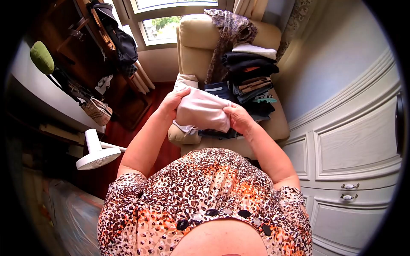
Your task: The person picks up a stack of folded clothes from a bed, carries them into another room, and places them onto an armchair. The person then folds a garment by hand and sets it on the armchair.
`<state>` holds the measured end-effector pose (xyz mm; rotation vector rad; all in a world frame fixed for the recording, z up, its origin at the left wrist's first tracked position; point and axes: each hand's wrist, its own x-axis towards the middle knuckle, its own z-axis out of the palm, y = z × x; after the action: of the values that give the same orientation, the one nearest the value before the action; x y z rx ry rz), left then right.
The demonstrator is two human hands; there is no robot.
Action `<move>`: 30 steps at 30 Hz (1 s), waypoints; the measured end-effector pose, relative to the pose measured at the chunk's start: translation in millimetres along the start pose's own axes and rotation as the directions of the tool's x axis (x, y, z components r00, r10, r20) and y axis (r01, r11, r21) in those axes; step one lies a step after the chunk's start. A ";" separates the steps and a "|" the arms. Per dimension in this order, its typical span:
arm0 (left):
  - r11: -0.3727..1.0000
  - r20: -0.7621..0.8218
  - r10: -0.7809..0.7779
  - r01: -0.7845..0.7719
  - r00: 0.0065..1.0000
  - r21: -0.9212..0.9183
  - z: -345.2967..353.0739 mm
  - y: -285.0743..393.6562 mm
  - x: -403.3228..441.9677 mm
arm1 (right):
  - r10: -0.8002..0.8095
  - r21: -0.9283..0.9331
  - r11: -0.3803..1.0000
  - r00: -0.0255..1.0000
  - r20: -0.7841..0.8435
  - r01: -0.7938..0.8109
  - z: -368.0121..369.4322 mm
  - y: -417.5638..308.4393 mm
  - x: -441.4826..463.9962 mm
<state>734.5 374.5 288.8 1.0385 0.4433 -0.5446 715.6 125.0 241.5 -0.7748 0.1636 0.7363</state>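
Note:
A folded pale pink cloth garment (203,109) is stretched between my two hands, in front of a cream armchair. My left hand (174,102) grips its left edge, thumb on top. At the right edge my right hand (238,117) pinches the fabric. What kind of garment it is cannot be made out. Behind it, a tall stack of folded dark clothes (250,64) stands on the chair seat, topped by a white folded piece (255,50). Dark blue folded clothing (218,88) lies just beyond the pink cloth, partly hidden by it.
The cream armchair (194,34) has a patterned scarf-like cloth (228,30) draped over its back. A white fan (98,155) stands at the left, near a wooden rack with bags (121,42). White panelled furniture (354,153) with handles is on the right; a window (162,27) is ahead.

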 end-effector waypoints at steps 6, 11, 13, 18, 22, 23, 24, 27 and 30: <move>0.996 0.313 -0.043 0.066 0.949 -0.064 -7.3 -43.4 -9.2 | -0.147 -0.104 0.985 0.985 -0.095 0.137 -6.1 0.3 -6.0; 0.990 0.093 -0.127 0.120 0.987 0.079 -8.9 -73.8 -6.3 | -0.182 -0.296 0.948 0.959 -0.219 0.112 -34.4 14.5 5.5; 0.989 -0.117 0.039 -0.022 0.992 0.143 -14.0 -80.6 4.3 | -0.334 -0.593 0.797 0.901 -0.275 0.114 -45.6 19.2 11.8; 0.990 -0.284 0.102 -0.069 0.953 0.121 2.7 -74.5 -0.8 | -0.463 -0.779 0.625 0.826 -0.322 0.047 -44.2 11.8 16.8; 0.995 -0.080 0.096 -0.094 0.992 0.039 6.1 -79.6 -6.3 | -0.489 -0.688 0.719 0.776 -0.398 0.100 -28.7 -4.8 11.9; 0.996 -0.012 0.089 -0.089 0.996 0.030 2.5 -78.1 -5.9 | -0.453 -0.620 0.766 0.825 -0.336 0.168 -21.8 -10.7 3.6; 0.996 0.056 0.083 -0.084 0.995 0.021 4.5 -74.3 -8.1 | -0.422 -0.542 0.809 0.866 -0.267 0.227 -19.2 -14.0 -1.1; 0.977 -0.018 0.134 -0.129 0.991 0.167 8.1 -59.6 -7.5 | -0.194 -0.447 0.884 0.977 -0.089 0.135 -34.2 -31.1 -9.5; 0.899 -0.062 0.115 -0.077 0.991 0.431 -3.1 -48.0 -7.5 | -0.145 -0.528 0.846 0.986 -0.083 0.080 -27.7 -39.7 -17.5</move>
<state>698.9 359.8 259.2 1.5051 0.3519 -0.5213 732.2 77.3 251.4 -1.3437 0.0199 0.6250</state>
